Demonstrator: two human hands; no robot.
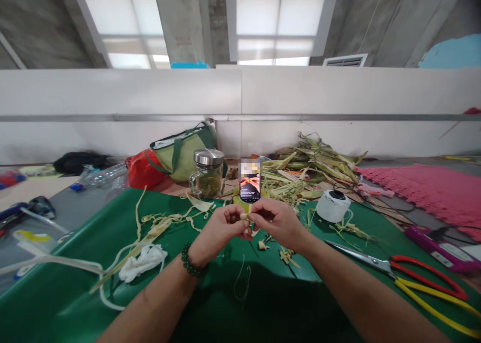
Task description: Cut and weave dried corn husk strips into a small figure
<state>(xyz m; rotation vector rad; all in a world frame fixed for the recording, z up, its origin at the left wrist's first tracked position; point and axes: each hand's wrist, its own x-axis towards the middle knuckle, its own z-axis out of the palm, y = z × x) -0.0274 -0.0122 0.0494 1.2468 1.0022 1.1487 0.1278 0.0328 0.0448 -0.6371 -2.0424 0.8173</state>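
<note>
My left hand (229, 224) and my right hand (277, 220) meet in the middle, above a green mat (210, 308). Both pinch a small pale strip of husk (245, 216), which looks folded or knotted between the fingertips. Its lower end is partly hidden by my fingers. Just beyond my hands a phone (250, 182) stands upright, its screen lit with a picture of hands. Small husk scraps (287, 257) lie on the mat below my right hand. A dark green bead bracelet (190, 261) circles my left wrist.
Red-and-yellow-handled scissors (391, 270) lie at right, below a white cup (333, 206). A glass jar with a metal lid (208, 175) stands behind my left hand. Dry husks (315, 157) are heaped at the back. Long husk strips (158, 226) and white cloth (145, 263) lie left.
</note>
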